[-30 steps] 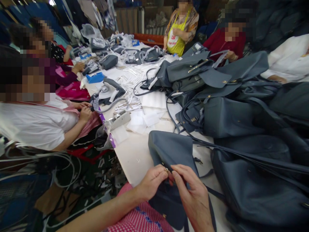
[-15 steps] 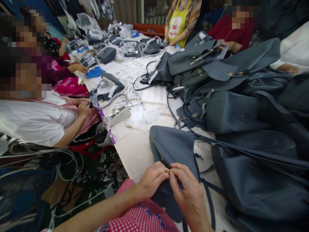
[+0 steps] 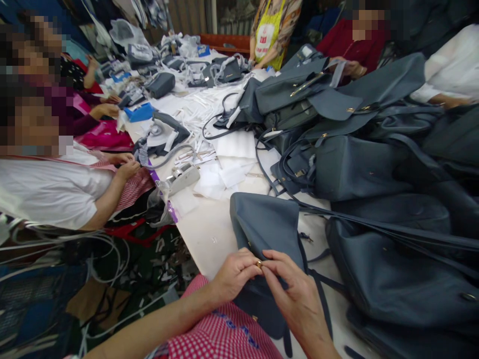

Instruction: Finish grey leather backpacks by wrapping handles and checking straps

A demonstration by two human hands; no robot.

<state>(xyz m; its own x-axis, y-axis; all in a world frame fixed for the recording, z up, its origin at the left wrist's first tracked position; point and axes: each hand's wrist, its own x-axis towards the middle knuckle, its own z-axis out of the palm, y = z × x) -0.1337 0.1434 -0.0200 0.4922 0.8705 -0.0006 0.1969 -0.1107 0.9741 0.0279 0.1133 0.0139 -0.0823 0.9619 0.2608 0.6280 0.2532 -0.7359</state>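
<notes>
A dark blue-grey bag (image 3: 264, 219) lies at the front edge of the table, its lower part hanging over my checked apron. Over it, both my hands meet at a small gold-coloured metal fitting (image 3: 259, 264). My left hand (image 3: 237, 271) pinches the fitting between thumb and forefinger from the left. From the right, the thumb and forefinger of my right hand (image 3: 290, 284) close on the same piece. The fingertips cover most of it, so its exact kind cannot be made out. A thin dark strap (image 3: 325, 304) runs down beside my right hand.
Dark bags with long straps are heaped on the right (image 3: 396, 269). White paper sheets (image 3: 228, 174) and a pale metal device (image 3: 183, 178) lie further up the table (image 3: 202, 234). A person in a white shirt (image 3: 56, 184) sits at left; several others work around the table.
My hands stay pinched on the gold fitting with hardly any movement. The whole view has shifted slightly. At the far left, a co-worker's hand has moved away from the blue box.
</notes>
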